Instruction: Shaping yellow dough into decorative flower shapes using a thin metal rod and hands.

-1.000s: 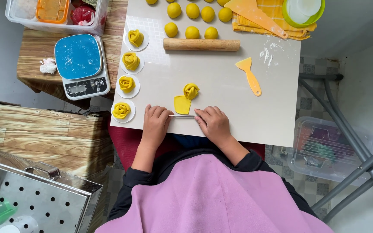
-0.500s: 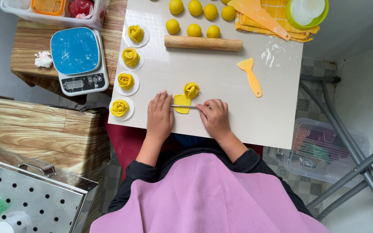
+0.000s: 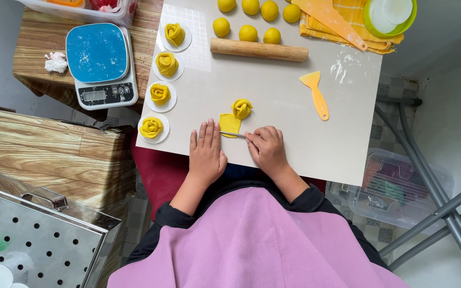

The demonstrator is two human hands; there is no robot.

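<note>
— What is the left hand [image 3: 206,152] doing?

— It lies flat on the white table [image 3: 294,122], fingers stretched out and close together. It holds nothing. Its fingertips are just beside a flat yellow dough piece [image 3: 230,124].

— And the right hand [image 3: 267,149]?

— It is curled around a thin metal blade [image 3: 232,134]. The blade lies along the near edge of the flat dough piece, between the two hands.

— Where is the dough rose?

— A rolled yellow dough rose [image 3: 241,108] sits at the far corner of the flat piece, touching it.

— Are there more roses?

— Yes, four dough roses on small white rounds [image 3: 158,94] stand in a row down the left side of the table.

— What else is on the table?

— A wooden rolling pin [image 3: 259,49] lies across the far part, with yellow dough balls [image 3: 248,33] behind it. An orange scraper [image 3: 316,93] lies to the right, well apart from the hands.

— What is beside the table?

— A kitchen scale with a blue top [image 3: 100,63] sits on a wooden stand to the left.
</note>
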